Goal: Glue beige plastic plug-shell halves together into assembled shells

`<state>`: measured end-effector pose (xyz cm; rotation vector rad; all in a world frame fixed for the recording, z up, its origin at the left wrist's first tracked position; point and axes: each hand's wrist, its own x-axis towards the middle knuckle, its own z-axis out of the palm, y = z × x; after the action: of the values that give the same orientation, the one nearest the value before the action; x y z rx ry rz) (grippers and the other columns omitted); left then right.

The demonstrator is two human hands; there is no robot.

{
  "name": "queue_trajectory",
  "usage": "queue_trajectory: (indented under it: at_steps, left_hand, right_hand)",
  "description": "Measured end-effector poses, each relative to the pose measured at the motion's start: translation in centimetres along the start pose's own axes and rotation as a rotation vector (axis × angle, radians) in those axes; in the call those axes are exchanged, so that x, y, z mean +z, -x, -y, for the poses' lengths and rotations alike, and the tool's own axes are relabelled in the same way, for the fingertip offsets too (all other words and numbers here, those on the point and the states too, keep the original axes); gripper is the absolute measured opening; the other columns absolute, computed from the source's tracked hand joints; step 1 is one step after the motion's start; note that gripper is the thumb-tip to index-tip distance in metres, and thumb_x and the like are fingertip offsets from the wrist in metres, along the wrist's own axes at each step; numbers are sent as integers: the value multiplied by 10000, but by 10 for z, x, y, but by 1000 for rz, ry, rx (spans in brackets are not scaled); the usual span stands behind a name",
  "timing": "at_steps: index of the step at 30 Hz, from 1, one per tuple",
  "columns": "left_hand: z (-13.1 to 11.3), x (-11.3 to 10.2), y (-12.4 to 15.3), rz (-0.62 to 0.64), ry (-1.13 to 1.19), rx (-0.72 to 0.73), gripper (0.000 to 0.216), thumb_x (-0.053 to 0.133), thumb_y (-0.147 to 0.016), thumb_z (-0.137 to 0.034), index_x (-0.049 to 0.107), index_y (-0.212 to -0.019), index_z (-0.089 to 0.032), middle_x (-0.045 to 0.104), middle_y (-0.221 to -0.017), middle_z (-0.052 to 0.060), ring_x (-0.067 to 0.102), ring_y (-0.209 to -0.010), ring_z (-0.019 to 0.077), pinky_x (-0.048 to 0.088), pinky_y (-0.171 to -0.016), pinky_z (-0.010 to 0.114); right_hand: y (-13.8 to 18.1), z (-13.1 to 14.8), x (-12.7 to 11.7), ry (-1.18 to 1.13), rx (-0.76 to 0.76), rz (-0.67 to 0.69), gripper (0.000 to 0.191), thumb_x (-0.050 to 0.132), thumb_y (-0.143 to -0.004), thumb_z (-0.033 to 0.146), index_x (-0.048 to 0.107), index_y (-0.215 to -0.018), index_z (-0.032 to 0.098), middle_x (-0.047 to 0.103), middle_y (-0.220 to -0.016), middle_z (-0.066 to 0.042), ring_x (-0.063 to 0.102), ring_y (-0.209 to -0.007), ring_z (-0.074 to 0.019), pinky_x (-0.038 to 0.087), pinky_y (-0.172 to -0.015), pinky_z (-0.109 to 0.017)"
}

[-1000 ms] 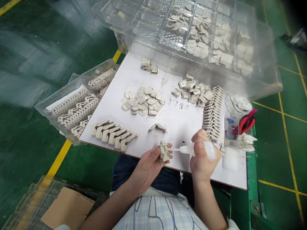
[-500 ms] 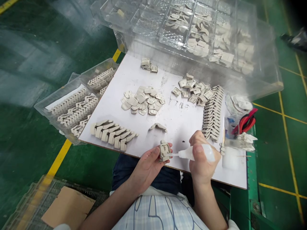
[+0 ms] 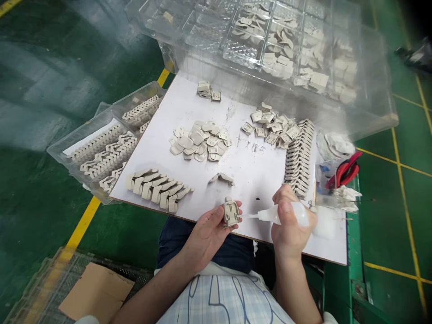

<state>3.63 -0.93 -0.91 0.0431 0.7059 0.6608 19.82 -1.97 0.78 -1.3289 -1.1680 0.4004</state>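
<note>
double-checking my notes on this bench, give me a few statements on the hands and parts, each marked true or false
1. The right hand grips a squeeze bottle. True.
2. The left hand holds the red-handled tool. False: it holds a slotted beige part; the tool is right of the white board.
3. A single bent part lies on the board beyond the left hand. True.
4. The large clear tray at the far side holds no parts. False: several compartments hold beige parts.
</note>
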Motion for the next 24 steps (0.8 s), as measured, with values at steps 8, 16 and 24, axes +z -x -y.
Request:
queue_trajectory:
  at_steps: [8, 16, 24]
  left_hand:
    - [-2, 1, 0, -3, -6, -4, 451, 879, -716, -482, 825, -1008, -143, 708, -926, 61, 604, -878, 145, 494, -830, 254]
    - [-4, 4, 2, -14, 53, -58, 489, 902, -671, -494, 824, -954, -103, 688, -868, 61, 592, -729, 111, 514, -715, 244]
    - [-6, -5, 5, 114, 76, -52, 553, 923, -590, -538, 823, -923, -109, 684, -790, 45, 629, -674, 89, 507, -709, 210]
  right_hand:
    - [-1, -1, 3, -29, 120, -96, 483, 624, -946, 426, 391, -577, 217, 320, -603, 34, 349, -615, -142, 258, -601, -327]
    - [-30, -29, 2, -74, 506, -98, 466, 593, -865, 691, 594, -841, 226, 508, -795, 14, 477, -718, -149, 396, -700, -301]
    - [-51, -55, 13, 378, 405, 88, 337, 682, -831, 501, 705, -936, 182, 571, -755, 17, 453, -656, -148, 368, -674, -313]
